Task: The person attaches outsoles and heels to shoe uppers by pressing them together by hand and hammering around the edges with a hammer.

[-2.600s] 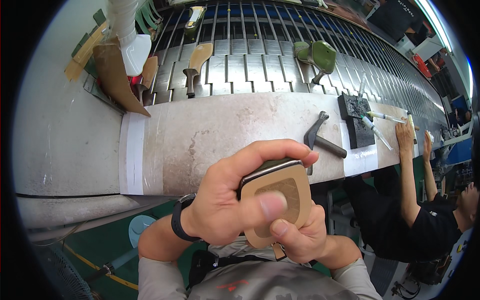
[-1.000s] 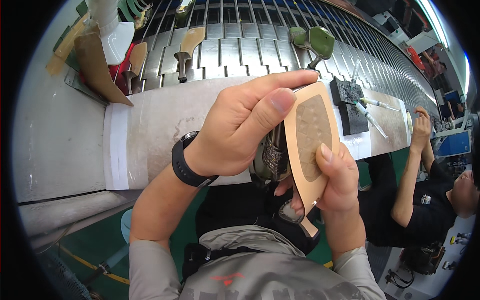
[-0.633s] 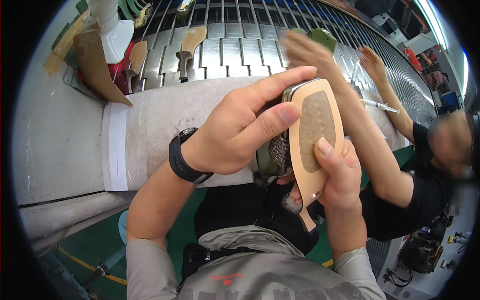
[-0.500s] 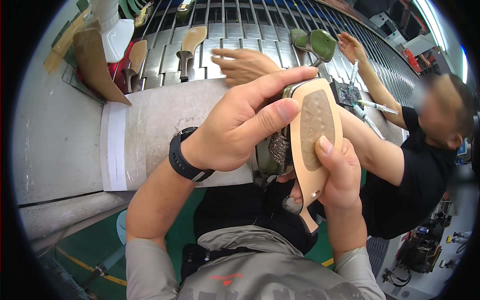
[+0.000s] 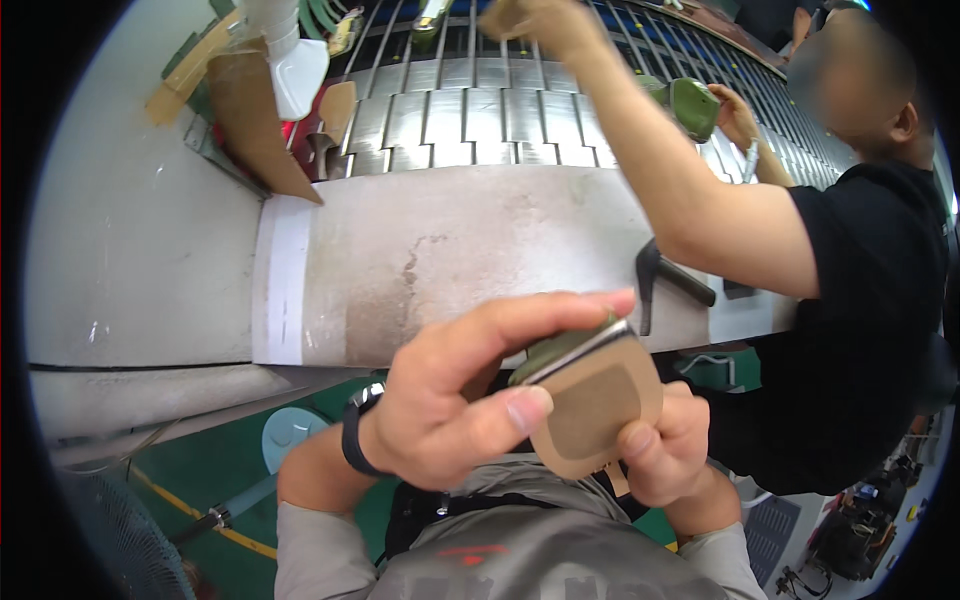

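Worn off-white bench [image 5: 480, 240] lay beyond; left hand [image 5: 450, 395] curled round the toe of a green, tan-soled shoe [image 5: 597, 402], right hand [image 5: 667, 445] closed on its edge (probably to steady it).

The shoe [image 5: 560, 352] is green. Its sole [image 5: 600, 398] is tan with a browner patch [image 5: 592, 412] in the middle. The hammer [image 5: 688, 285] is dark, the stool [image 5: 292, 436] light blue.

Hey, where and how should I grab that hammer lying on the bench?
I'd take the hammer by its dark handle, coming from the near right: the handle's free end slants that way, away from the head, while the co-worker's arm crosses the far side.
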`<act>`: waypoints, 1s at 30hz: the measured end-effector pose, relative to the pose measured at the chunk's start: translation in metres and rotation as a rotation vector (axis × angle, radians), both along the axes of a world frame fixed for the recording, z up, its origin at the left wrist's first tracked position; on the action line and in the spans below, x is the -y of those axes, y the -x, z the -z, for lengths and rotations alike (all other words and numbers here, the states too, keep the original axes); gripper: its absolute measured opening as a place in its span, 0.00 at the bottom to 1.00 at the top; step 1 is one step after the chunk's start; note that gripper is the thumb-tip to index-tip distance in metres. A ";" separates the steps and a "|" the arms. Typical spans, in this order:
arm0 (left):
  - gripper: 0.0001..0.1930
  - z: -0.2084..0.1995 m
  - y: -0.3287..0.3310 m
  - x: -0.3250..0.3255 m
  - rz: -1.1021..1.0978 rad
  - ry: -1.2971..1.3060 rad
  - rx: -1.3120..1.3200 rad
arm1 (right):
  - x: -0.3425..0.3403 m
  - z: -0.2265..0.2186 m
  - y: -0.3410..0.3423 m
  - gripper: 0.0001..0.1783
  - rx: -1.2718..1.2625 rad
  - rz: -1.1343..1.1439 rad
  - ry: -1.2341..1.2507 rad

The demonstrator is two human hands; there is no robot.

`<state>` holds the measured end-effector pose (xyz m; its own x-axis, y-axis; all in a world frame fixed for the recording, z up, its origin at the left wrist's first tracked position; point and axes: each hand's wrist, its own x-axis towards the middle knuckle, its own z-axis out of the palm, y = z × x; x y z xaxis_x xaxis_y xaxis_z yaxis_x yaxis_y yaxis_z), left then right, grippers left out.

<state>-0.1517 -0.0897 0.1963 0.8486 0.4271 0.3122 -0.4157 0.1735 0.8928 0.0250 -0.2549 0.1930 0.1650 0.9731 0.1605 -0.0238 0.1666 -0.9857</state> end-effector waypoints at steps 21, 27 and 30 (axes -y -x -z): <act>0.07 0.007 0.043 0.014 -0.543 -0.037 -0.132 | -0.039 -0.008 0.040 0.13 0.393 -0.095 -0.079; 0.10 0.104 0.039 0.013 -0.768 0.057 0.081 | -0.082 0.012 0.017 0.15 0.974 -0.162 -0.067; 0.10 0.133 0.053 0.017 -0.754 -0.048 -0.130 | -0.082 0.041 0.002 0.15 1.184 -0.068 -0.093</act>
<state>-0.2050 -0.1064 0.0631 0.3642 0.8935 0.2626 -0.2969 -0.1559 0.9421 0.0233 -0.1726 0.1521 -0.1852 0.9507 0.2489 0.8820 0.2725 -0.3845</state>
